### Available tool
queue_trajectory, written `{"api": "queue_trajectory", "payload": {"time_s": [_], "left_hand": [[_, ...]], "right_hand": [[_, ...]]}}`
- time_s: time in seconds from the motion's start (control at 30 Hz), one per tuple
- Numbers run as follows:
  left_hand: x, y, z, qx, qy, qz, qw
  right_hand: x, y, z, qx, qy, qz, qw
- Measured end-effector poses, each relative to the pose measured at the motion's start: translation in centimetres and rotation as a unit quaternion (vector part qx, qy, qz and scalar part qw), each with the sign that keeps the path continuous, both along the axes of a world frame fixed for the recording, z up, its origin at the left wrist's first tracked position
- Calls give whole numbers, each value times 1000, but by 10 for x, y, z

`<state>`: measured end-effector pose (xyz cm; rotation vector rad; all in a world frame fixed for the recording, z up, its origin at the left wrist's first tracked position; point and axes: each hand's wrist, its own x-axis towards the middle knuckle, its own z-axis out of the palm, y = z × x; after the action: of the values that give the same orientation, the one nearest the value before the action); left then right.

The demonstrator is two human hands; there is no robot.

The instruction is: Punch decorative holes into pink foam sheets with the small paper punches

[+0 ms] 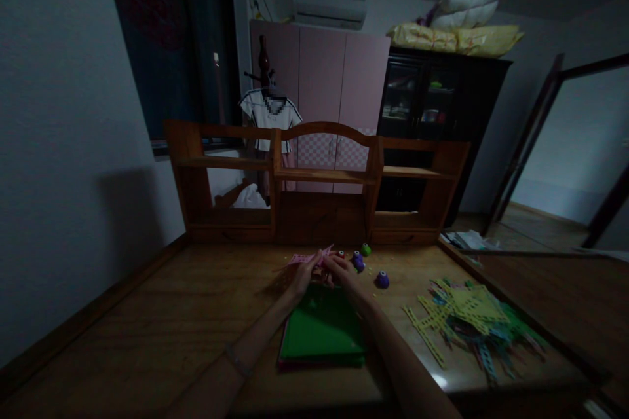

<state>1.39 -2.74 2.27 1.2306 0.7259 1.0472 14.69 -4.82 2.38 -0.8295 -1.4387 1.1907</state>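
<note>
Left hand and right hand pinch a pink piece, seemingly half-worked; the pile at four o'clock lies loose.

Appears as a pink perforated piece, thin and flat, dotted with small holes across the left portion. Held up over the worktop between left grip and right grip, pinched close together, and so hidden through much of the middle. Extends leftward nearly level; rises on the right to a narrow, upward-slanting tip. Sits roughly midway between the worktop's left and right edges, nearer the far edge than the near one. Too small and dim to tell whether single or joined from several parts.
</note>
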Motion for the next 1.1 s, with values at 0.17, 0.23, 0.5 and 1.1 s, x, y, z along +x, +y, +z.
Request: {"api": "queue_trajectory", "payload": {"time_s": [0.17,0.23,0.5,1.1], "left_hand": [[0,1,0,9,-2,2,1000],[0,2,0,5,1,15,1000],[-4,9,-6,-7,-12,36,999],[-8,16,-5,57,-44,10,997]], "right_hand": [[-1,4,-3,-27,18,-14,999],[-1,6,-4,-33,18,-17,999],[2,2,1,-36,11,-31,999],[14,13,-9,-60,95,-70,991]]}}
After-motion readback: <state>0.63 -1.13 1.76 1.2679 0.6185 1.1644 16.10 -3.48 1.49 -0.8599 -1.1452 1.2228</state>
